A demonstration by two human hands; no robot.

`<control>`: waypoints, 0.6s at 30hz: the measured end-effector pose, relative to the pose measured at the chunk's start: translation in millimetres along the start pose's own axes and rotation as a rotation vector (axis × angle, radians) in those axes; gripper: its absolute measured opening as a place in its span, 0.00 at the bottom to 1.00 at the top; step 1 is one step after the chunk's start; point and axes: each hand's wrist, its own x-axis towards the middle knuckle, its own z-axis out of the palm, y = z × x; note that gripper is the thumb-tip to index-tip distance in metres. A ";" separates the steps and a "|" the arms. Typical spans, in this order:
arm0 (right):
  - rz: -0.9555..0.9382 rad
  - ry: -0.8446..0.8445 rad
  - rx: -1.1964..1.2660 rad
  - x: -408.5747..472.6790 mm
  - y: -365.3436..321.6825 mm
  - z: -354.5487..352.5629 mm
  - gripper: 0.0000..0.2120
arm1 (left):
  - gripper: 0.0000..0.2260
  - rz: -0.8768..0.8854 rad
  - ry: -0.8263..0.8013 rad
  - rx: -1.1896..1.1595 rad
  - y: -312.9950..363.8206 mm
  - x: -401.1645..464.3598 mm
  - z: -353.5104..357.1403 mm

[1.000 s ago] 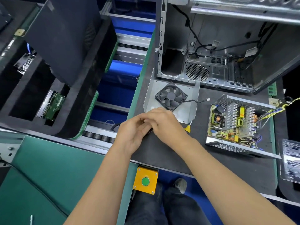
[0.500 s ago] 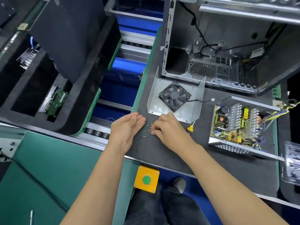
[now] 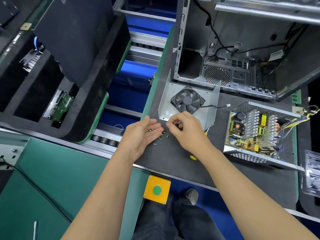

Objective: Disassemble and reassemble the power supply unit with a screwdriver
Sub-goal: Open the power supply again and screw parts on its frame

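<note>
The opened power supply base (image 3: 259, 130), with its circuit board showing, sits on the dark mat at the right. Its metal cover (image 3: 209, 108) lies upside down farther back, a black fan (image 3: 187, 99) mounted in it. My left hand (image 3: 143, 134) is held palm up with a couple of small screws (image 3: 150, 130) lying on it. Several more loose screws (image 3: 162, 136) lie on the mat just beside that palm. My right hand (image 3: 185, 129) hovers over them, fingertips pinching a screw. A yellow-handled screwdriver (image 3: 193, 157) lies mostly hidden under my right wrist.
An open computer case (image 3: 242, 63) stands behind the cover. A blue roller conveyor (image 3: 133, 84) runs at the left with black foam trays (image 3: 52, 84) beyond. A yellow box with a green button (image 3: 157, 190) sits at the bench front. A clear plastic tray (image 3: 311, 172) lies at the right edge.
My hands, joined a second ago, came apart. The left palm turned up and now carries screws; the right hand lifted from the mat, pinching a screw.
</note>
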 end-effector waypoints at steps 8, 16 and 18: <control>-0.038 -0.046 -0.104 10.5 -9.4 6.8 0.06 | 0.07 0.079 0.040 0.023 1.1 0.0 -5.5; -0.188 -0.194 -0.401 6.3 -8.4 19.9 0.08 | 0.07 0.088 0.100 -0.025 2.6 1.6 -15.5; -0.170 -0.185 -0.401 6.6 -8.1 21.6 0.08 | 0.12 0.049 0.086 -0.095 3.7 0.7 -13.7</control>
